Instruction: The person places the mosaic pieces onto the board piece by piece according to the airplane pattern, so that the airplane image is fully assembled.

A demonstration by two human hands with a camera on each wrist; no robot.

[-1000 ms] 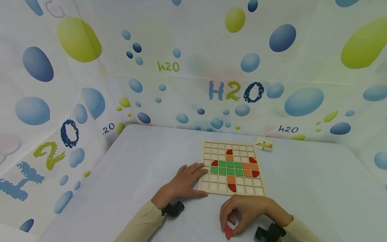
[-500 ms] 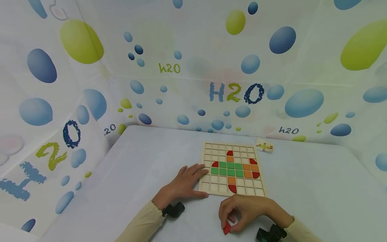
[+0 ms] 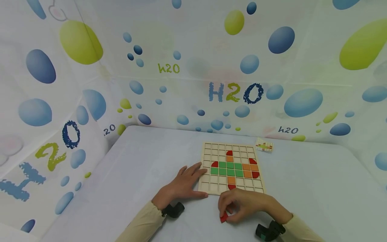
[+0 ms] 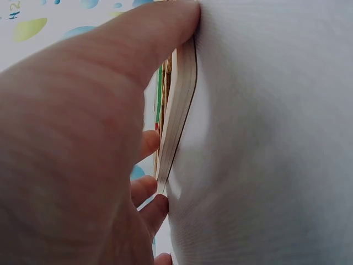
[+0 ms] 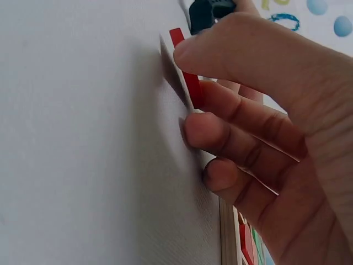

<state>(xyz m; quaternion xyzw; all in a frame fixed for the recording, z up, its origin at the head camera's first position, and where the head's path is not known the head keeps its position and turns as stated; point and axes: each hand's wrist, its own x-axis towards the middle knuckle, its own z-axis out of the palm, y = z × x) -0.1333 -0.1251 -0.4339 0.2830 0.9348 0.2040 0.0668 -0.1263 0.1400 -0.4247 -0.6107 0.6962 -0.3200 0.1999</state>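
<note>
A square wooden grid board [image 3: 211, 186] lies on the table, with green and orange squares and several red quarter-round tiles in its cells. My left hand [image 3: 184, 185] rests at the board's left edge, fingers spread and fairly straight, the thumb by the near left corner. Just in front of the board's near edge, my right hand [image 3: 242, 205] pinches a red tile [image 3: 224, 216] between thumb and fingers. In the right wrist view that red tile [image 5: 187, 72] stands tilted over the white cloth; its full outline is partly covered by the thumb.
A small pattern card [image 3: 264, 145] lies beyond the board's far right corner. White cloth covers the table [image 3: 145, 151]. A printed curtain [image 3: 187, 40] with blue and green drops rises behind and at the left.
My right hand has moved slightly forward with the red tile, closer to the board, and now covers part of its near edge. The left hand stays in place.
</note>
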